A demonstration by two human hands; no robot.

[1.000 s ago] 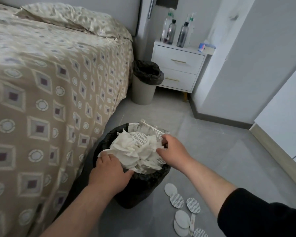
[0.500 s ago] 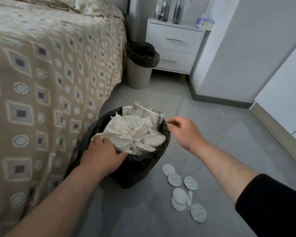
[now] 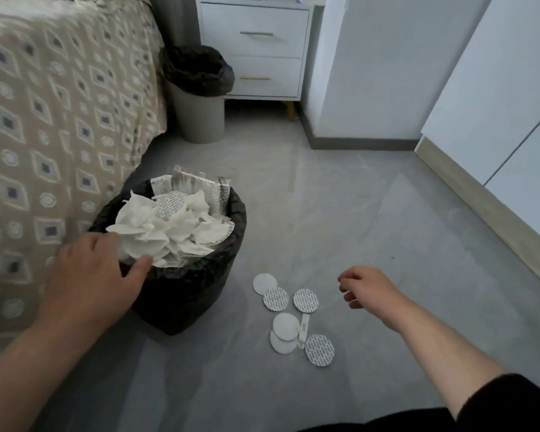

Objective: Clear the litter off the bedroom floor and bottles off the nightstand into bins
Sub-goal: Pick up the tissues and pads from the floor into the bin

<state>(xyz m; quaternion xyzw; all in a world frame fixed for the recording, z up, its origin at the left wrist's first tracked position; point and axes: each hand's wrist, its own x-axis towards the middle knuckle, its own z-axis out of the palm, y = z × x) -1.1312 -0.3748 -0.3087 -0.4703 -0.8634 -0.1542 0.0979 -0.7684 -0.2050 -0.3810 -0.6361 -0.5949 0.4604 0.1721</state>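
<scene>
Six discs: round white pads point(image 3: 294, 319) lie in a loose cluster on the grey floor point(image 3: 371, 213), at about 4 o'clock from the near bin; some plain, some printed with grey dashes.
Small strip: a slim white piece point(image 3: 303, 328) lies among the discs, touching two of them.
Near bin: black-lined bin point(image 3: 184, 291) stands just beside the bed, heaped above its rim with crumpled white tissue point(image 3: 169, 229), a printed disc and a foil packet at its 12 o'clock edge.
Left hand: left hand point(image 3: 91, 282) rests on the bin's rim at 8 o'clock, fingers relaxed and spread, thumb lying against the liner, grasping nothing.
Right hand: right hand point(image 3: 367, 288) hovers over the floor at 3 o'clock from the discs, apart from them, fingers loosely curled, empty.
Far bin: grey bin with black liner point(image 3: 200, 98) stands at 12 o'clock, between bed and nightstand.
Nightstand: white two-drawer unit point(image 3: 256, 48); its top is cut off by the frame, so the bottles cannot be told.
Bed: patterned beige cover point(image 3: 53, 104) at 9 o'clock.
</scene>
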